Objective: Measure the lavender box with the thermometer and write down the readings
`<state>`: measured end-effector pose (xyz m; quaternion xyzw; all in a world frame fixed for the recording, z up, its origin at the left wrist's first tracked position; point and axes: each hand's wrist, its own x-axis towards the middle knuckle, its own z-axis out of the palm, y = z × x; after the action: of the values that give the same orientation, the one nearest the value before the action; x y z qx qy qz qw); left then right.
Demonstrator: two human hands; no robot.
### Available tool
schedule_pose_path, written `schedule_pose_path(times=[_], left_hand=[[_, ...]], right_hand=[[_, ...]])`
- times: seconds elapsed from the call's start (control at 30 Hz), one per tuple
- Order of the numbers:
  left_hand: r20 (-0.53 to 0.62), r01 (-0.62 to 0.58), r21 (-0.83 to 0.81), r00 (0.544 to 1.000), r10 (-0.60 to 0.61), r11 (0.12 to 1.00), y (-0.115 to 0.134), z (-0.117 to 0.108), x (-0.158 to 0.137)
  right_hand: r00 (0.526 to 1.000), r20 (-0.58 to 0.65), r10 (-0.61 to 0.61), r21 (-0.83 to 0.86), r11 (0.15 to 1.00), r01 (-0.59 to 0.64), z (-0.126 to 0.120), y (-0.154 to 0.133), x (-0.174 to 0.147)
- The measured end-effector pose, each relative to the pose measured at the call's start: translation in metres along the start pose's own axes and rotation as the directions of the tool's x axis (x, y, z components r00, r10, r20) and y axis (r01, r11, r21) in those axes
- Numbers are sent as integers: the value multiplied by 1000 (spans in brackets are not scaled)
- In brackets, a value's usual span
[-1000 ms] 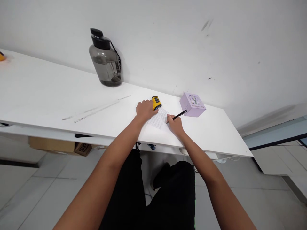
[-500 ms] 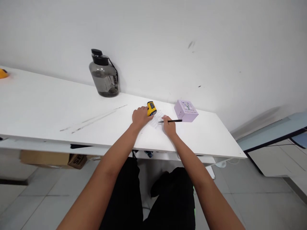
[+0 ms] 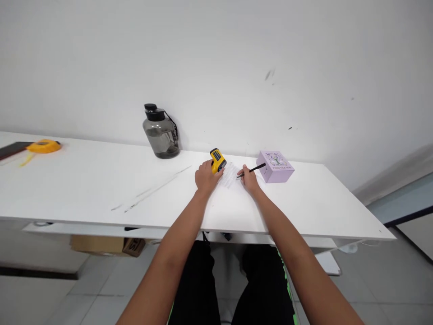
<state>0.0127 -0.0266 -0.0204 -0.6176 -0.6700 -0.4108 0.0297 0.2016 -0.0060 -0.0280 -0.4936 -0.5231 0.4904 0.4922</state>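
My left hand is closed round a small yellow-and-black handheld device, which has a dark label on its side. Its exact kind I cannot make out. Beside that hand a thin white sheet of paper with rows of faint marks lies on the white table. My right hand grips a black pen, tilted, with the tip down at the paper's right side. Just right of that hand sits a lilac box with a tree-like print on top; the pen's upper end overlaps it in view.
A large grey see-through bottle with a black lid stands near the wall. At far left lies a blurred tool with an orange handle and a dark flat part. Beneath the white table, a cardboard box is visible.
My view has swung left and up, so the table sits lower and more of the orange-handled tool shows. Both hands keep their holds; the pen slants more in view.
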Motion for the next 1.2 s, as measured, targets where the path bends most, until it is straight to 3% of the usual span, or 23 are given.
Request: schedule_pose_path(times=[0.1,0.33,0.5,0.6,0.67,0.77,0.83,0.93,1.0,1.07,1.2], left_hand=[[-58,2,-71,998,-7,997,-3,2,0],[-111,15,-316,992,-53,949,-9,5,-2],[-169,-105,-436,985,33,894,-11,7,-3],[-171,-153,-461,982,81,874,-10,7,-4],[-173,-154,-475,982,80,866,-10,5,-5],[-209,-140,-518,977,34,844,-11,2,-5],[-214,-101,-569,976,-28,816,-11,0,-5],[-175,-2,-661,973,-153,750,-11,-1,-5],[-149,49,-716,964,-222,696,-10,0,-4],[-129,77,-753,957,-261,653,-8,0,-5],[-128,76,-758,957,-262,648,-2,-3,-7]], right_hand=[[998,-2,56,93,994,-56,-4,-5,2],[956,251,153,73,982,-176,-14,-11,-36],[920,378,103,75,987,-141,-28,-10,-68],[897,414,157,90,973,-212,-32,-18,-69],[924,344,167,79,975,-206,-29,-26,-63],[1000,18,5,-86,996,-3,-18,-32,-57],[975,-102,-200,-372,916,149,-10,-30,-56],[932,26,-363,-743,617,261,0,-20,-58],[932,122,-343,-849,450,277,4,-13,-58],[935,176,-308,-892,352,284,5,-8,-54],[934,243,-262,-905,285,315,7,0,-46]])
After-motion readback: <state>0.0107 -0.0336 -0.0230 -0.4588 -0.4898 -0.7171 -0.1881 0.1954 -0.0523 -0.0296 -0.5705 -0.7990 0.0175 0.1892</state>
